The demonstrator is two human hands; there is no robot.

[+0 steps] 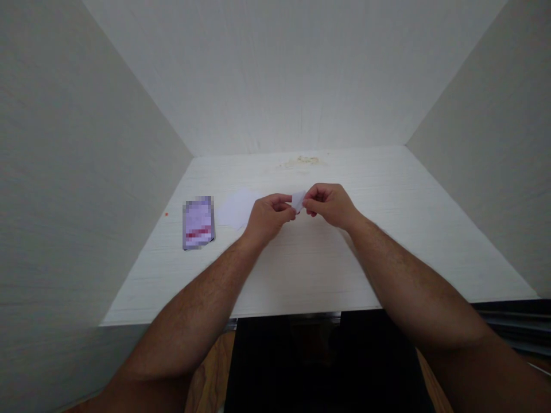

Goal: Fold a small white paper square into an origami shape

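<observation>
My left hand (269,215) and my right hand (329,205) meet over the middle of the white table (387,241). Both are closed in a pinch on a small white piece of paper (298,201) held between their fingertips, just above the tabletop. A few white paper sheets (236,209) lie flat on the table just left of my left hand. Further left lies a purple and white packet (198,222) with a red stripe, its print blurred.
White walls close in the table on the left, back and right. A yellowish stain (303,161) marks the far middle of the table. A tiny red speck (166,214) lies near the left wall. A dark floor area shows below the front edge.
</observation>
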